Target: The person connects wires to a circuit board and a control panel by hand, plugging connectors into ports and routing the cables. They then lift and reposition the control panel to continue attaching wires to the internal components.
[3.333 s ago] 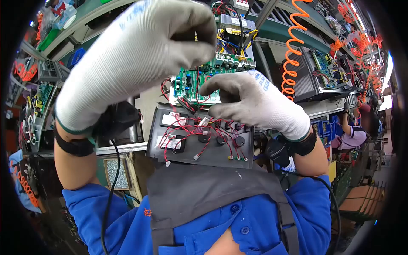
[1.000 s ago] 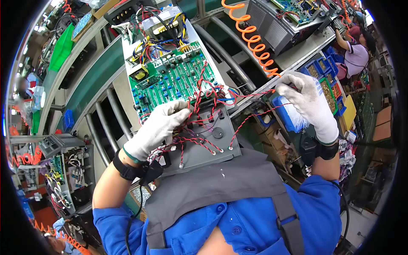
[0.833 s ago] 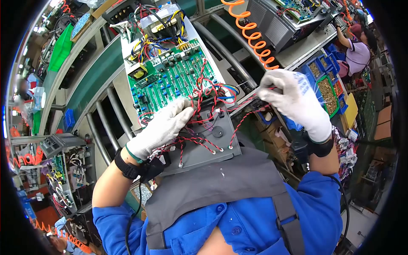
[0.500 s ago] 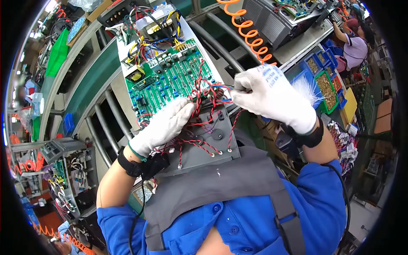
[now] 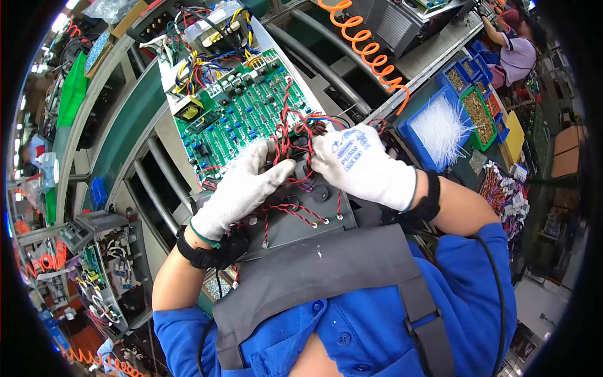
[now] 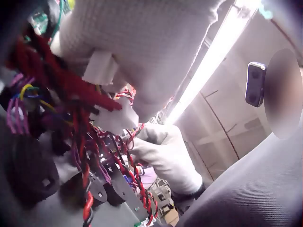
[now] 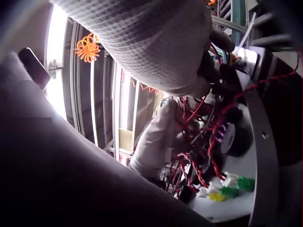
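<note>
Two white-gloved hands meet at a bundle of twisted red and black wires [image 5: 282, 135] between a green circuit board [image 5: 242, 116] and a grey panel [image 5: 295, 229]. My left hand [image 5: 242, 185] holds the bundle's left side between thumb and fingers. On the right side my right hand [image 5: 364, 166] has its fingers curled round wires; its fingertips are partly hidden. The left wrist view shows the right hand [image 6: 165, 153] pinching thin wires [image 6: 135, 135]. Loose wires with small white plugs [image 5: 314, 224] lie over the panel. Green and yellow plugs [image 7: 218, 196] show in the right wrist view.
Metal rollers [image 5: 166, 166] run beside and behind the board. At the right stand a blue tray of white ties [image 5: 436, 129] and bins of small parts [image 5: 477, 119]. An orange coiled hose [image 5: 364, 47] hangs above. Another person [image 5: 518, 50] is at the far right.
My right hand has come in from the far right, where it held stretched wires, to the bundle. My left thumb has spread from its fingers. The view has shifted slightly.
</note>
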A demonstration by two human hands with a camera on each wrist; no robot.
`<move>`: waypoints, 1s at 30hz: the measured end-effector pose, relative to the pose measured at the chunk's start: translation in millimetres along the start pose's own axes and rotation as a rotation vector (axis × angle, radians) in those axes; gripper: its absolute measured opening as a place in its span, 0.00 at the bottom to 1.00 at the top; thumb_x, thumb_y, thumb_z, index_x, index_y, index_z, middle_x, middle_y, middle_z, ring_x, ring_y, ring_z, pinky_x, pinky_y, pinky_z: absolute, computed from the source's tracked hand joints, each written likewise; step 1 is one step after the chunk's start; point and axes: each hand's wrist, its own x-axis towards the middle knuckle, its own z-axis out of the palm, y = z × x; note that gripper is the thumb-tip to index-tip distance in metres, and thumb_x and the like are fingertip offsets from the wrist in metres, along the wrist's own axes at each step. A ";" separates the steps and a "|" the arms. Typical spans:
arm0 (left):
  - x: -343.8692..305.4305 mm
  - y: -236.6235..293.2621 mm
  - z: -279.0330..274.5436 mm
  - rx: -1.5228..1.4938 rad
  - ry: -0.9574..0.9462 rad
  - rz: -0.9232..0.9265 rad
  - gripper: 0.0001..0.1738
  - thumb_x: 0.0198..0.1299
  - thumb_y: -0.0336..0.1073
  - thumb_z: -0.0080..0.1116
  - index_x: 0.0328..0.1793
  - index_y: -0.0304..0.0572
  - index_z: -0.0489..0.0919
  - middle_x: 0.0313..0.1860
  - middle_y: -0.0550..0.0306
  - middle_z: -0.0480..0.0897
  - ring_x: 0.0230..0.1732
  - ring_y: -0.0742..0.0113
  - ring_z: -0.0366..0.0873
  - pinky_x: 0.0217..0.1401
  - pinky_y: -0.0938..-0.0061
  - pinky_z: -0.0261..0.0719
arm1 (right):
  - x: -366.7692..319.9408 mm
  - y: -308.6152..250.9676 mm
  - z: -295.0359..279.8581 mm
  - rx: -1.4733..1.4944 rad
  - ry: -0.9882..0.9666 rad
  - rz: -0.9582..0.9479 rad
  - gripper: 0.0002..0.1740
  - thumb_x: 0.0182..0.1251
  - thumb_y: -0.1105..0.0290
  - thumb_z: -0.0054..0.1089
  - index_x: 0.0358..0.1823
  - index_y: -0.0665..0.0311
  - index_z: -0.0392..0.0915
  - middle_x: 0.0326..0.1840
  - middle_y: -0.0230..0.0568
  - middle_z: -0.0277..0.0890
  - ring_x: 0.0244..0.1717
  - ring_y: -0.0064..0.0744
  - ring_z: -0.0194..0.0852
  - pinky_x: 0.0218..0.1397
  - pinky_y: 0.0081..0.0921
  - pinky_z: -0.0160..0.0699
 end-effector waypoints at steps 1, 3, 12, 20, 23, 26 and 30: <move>-2.9 5.5 2.3 0.012 0.053 0.027 0.26 0.68 0.49 0.62 0.60 0.35 0.75 0.36 0.55 0.79 0.35 0.72 0.73 0.42 0.73 0.75 | 2.3 -4.7 -6.4 0.007 -0.027 0.053 0.09 0.69 0.58 0.53 0.39 0.55 0.74 0.31 0.31 0.79 0.35 0.40 0.83 0.35 0.42 0.71; -16.9 27.7 10.6 0.318 0.295 0.039 0.24 0.62 0.39 0.66 0.61 0.35 0.76 0.40 0.46 0.83 0.36 0.60 0.82 0.41 0.66 0.80 | 0.8 -0.7 5.1 0.046 0.078 0.028 0.09 0.68 0.59 0.54 0.39 0.55 0.74 0.30 0.31 0.79 0.33 0.40 0.82 0.34 0.42 0.71; -19.8 29.0 50.5 0.310 0.215 0.368 0.15 0.68 0.36 0.56 0.58 0.40 0.79 0.38 0.43 0.85 0.40 0.50 0.86 0.42 0.62 0.82 | -17.6 -2.6 -1.8 0.009 0.369 0.038 0.09 0.56 0.61 0.65 0.24 0.52 0.75 0.16 0.35 0.76 0.21 0.42 0.79 0.30 0.39 0.70; -21.1 36.3 47.1 0.124 0.185 0.111 0.27 0.60 0.44 0.68 0.62 0.39 0.78 0.52 0.47 0.83 0.48 0.57 0.85 0.48 0.66 0.82 | -23.0 12.6 2.5 0.945 0.067 0.031 0.18 0.78 0.59 0.48 0.36 0.68 0.76 0.23 0.47 0.75 0.25 0.43 0.79 0.32 0.38 0.76; -16.1 24.8 52.2 0.319 0.235 0.273 0.29 0.56 0.44 0.70 0.63 0.40 0.79 0.51 0.46 0.83 0.52 0.54 0.84 0.53 0.66 0.82 | -32.0 14.4 -13.8 0.863 -0.095 -0.045 0.15 0.78 0.62 0.45 0.45 0.67 0.75 0.33 0.51 0.77 0.36 0.52 0.80 0.40 0.40 0.77; -16.8 26.1 57.8 0.597 0.319 0.493 0.24 0.57 0.39 0.68 0.60 0.41 0.80 0.48 0.47 0.84 0.45 0.51 0.85 0.45 0.66 0.83 | -35.2 23.4 -14.5 0.682 -0.051 -0.179 0.17 0.78 0.62 0.45 0.46 0.70 0.76 0.40 0.59 0.78 0.47 0.62 0.78 0.48 0.50 0.76; -11.6 29.6 60.7 0.811 0.338 0.424 0.12 0.59 0.32 0.64 0.50 0.46 0.84 0.45 0.54 0.84 0.42 0.53 0.84 0.43 0.64 0.82 | -19.6 59.2 -47.5 0.913 0.087 0.000 0.15 0.73 0.63 0.54 0.48 0.69 0.81 0.24 0.31 0.73 0.24 0.20 0.71 0.29 0.25 0.72</move>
